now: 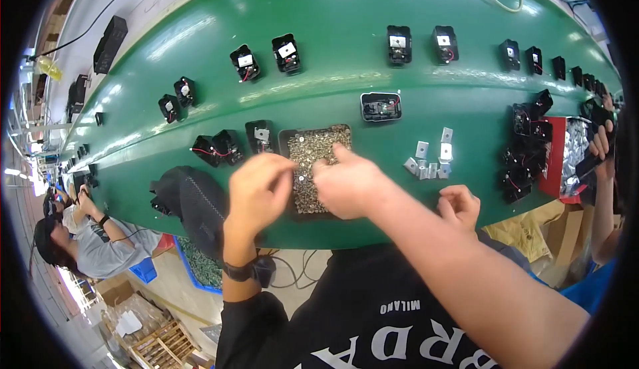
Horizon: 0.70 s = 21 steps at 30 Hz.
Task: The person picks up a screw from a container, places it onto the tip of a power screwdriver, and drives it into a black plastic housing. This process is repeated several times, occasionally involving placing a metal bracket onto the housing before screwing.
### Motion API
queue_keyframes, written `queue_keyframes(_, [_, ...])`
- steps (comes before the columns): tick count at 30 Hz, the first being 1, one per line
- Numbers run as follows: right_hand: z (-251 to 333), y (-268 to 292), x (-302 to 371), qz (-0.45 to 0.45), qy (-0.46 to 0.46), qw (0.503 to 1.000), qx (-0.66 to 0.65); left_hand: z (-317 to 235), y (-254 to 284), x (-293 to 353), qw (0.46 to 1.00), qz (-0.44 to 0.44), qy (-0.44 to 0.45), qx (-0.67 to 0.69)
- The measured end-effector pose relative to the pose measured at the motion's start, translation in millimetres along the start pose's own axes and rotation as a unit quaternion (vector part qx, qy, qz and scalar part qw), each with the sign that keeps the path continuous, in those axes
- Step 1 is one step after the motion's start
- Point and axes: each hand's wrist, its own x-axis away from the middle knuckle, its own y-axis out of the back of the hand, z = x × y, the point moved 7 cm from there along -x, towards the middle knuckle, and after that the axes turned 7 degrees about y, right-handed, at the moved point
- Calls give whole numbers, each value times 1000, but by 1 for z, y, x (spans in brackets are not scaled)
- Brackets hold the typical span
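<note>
My left hand [258,186], with a dark band on its wrist, hovers at the left edge of a black tray [286,144]. Its fingers are bent toward small brass-coloured metal parts [313,199] filling the tray; whatever they pinch is hidden. Near the table's front edge, my right hand [459,206] is loosely closed, fingers curled in; its contents do not show. A bare arm, seemingly another person's, crosses over my right forearm from the lower right, its hand [349,186] in the tray. Small silvery plates [429,163] lie beyond my right hand.
A black open housing [381,107] with electronics sits behind the tray; several more line the green table [333,23]. Dark cloth [200,202] lies left. At right are stacked housings [522,149], a red box [552,159] and a person's hand [602,139]. Another person [106,242] sits left.
</note>
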Motion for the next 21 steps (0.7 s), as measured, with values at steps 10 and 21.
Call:
queue_keyframes(10, [19,-23,-21,-75,17,971,226,25,10,-138,968,-48,-119,-215])
queue_keyframes(21, [16,-4,-17,-29,170,898,406,71,-32,-185,966,36,-86,-241])
